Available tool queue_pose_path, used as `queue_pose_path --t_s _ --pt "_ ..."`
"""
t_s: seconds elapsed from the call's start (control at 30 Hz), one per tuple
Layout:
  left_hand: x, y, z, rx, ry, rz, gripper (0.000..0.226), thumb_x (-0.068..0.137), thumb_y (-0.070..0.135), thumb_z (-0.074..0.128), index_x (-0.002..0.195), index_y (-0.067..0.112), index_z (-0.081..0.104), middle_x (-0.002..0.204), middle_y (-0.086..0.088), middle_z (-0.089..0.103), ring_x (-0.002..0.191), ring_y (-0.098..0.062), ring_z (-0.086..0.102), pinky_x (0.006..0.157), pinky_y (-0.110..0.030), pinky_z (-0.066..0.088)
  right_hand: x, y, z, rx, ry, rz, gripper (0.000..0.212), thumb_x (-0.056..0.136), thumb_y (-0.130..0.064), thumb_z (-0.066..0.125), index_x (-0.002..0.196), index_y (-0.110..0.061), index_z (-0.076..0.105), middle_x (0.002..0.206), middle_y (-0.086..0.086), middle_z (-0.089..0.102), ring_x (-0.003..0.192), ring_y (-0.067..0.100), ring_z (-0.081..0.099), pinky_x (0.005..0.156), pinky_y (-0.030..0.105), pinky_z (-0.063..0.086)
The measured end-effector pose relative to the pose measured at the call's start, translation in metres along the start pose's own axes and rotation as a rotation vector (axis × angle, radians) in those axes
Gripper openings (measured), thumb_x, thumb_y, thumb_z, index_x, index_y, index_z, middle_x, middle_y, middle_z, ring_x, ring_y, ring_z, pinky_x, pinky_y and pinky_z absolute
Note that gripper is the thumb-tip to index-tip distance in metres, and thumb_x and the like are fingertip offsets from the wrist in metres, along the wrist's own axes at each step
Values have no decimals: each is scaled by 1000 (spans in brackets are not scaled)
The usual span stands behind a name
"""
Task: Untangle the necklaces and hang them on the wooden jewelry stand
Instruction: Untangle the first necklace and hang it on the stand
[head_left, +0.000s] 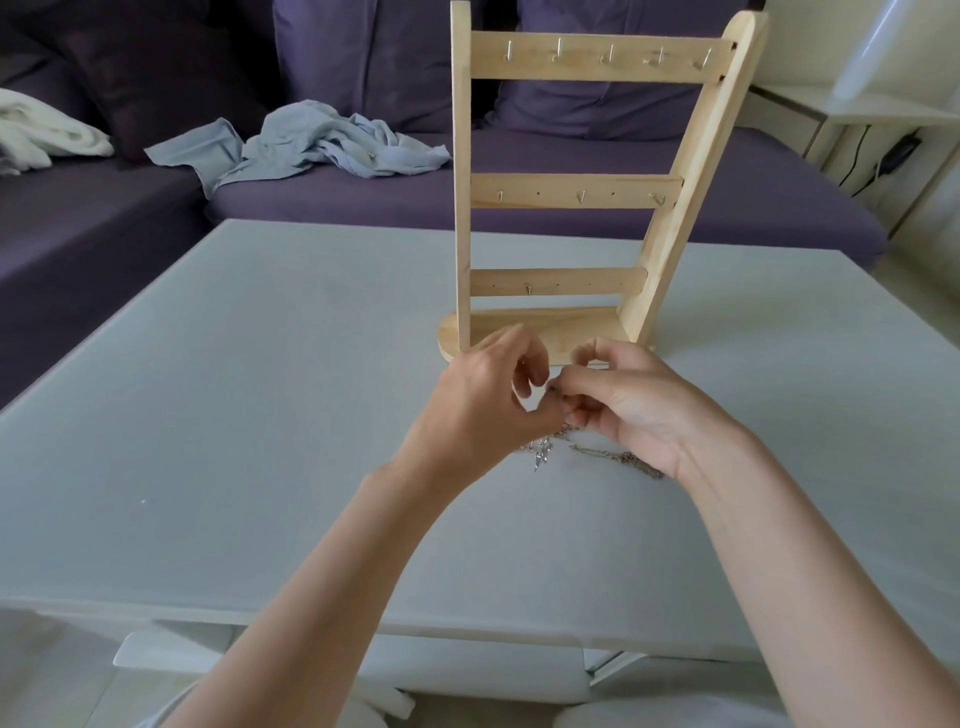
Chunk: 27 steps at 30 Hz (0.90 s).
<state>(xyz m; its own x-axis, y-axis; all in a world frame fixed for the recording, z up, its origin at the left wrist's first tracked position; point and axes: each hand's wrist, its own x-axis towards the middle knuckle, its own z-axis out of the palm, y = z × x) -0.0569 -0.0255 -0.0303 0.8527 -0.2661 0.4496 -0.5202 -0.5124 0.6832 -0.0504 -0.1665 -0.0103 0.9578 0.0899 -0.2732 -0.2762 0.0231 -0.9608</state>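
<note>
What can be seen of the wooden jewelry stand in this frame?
The wooden jewelry stand is pale, unfinished-looking wood: two uprights, the right one slanted, joined by three crossbars on a rounded base. It stands upright on the grey table, just beyond the hands. Small metal hooks line the bars: five on top, three in the middle, one on the lowest, with empty holes between. No necklace hangs on it, and nothing visibly touches it but the table.

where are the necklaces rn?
Head view, centre: the necklaces are a tangled bunch pinched between the left hand and right hand, trailing onto the table just in front of the wooden jewelry stand's base.
</note>
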Motion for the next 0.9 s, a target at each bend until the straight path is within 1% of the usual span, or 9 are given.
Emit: queue_pose_path --t_s 0.07,0.13,0.23,0.33,0.47,0.6,0.7,0.77,0.9 --pt "1 -1 -1 -38 6 19 23 70 7 67 81 12 47 71 12 53 69 -11 52 61 -33 48 0 0 0 -4 10 -1 28 81 12 56 79 -12 42 54 5 50 52 17 42 44 19 39" --pt "1 -4 -1 -29 -5 25 28 70 1 68 83 10 45 72 9 56 67 -12 50 61 -34 48 0 0 -1 -49 21 -13 28 80 11 58 80 -13 42 55 4 51 53 17 43 48 21 40" --pt "0 -6 3 15 -15 34 36 69 1 68 84 12 37 71 9 57 61 -11 46 57 -31 46 0 2 0 -168 28 -39 27 78 9 59 81 -13 43 58 5 50 53 16 45 56 25 39" --pt "0 -9 8 11 0 -12 40 69 1 67 84 14 32 68 7 56 56 -10 44 51 -23 40 0 1 -1 -288 30 -91 27 74 8 61 84 -13 47 62 6 57 55 17 48 60 27 41" --pt "0 -12 8 4 11 -100 38 71 4 66 86 13 32 67 12 51 53 -7 43 51 -18 36 -1 -2 -2 -257 1 -106 29 74 8 65 87 -13 49 78 15 63 63 20 53 64 29 44" --pt "1 -9 9 10 -26 -95 36 73 5 66 87 12 33 67 11 49 54 -4 45 51 -18 35 0 -2 -2 -330 8 -113 29 73 6 65 88 -13 50 73 10 64 59 18 52 66 30 44" --pt "-1 -5 9 23 -43 -103 35 70 17 65 87 10 35 65 14 48 53 1 46 50 -16 34 0 -1 0 -436 32 -135 28 72 4 64 86 -15 49 66 4 61 49 11 49 62 27 41" --pt "-2 -4 10 5 -44 -112 36 67 23 63 87 10 36 64 14 47 51 0 45 49 -16 34 1 0 1 -452 43 -129 27 72 3 63 85 -15 48 64 3 59 48 11 47 59 26 39" --pt "1 -4 12 -64 0 -146 34 70 11 67 82 13 36 66 10 49 50 -2 42 49 -15 34 4 2 2 -306 60 -89 25 73 5 61 82 -13 47 66 5 54 52 15 47 57 26 40"
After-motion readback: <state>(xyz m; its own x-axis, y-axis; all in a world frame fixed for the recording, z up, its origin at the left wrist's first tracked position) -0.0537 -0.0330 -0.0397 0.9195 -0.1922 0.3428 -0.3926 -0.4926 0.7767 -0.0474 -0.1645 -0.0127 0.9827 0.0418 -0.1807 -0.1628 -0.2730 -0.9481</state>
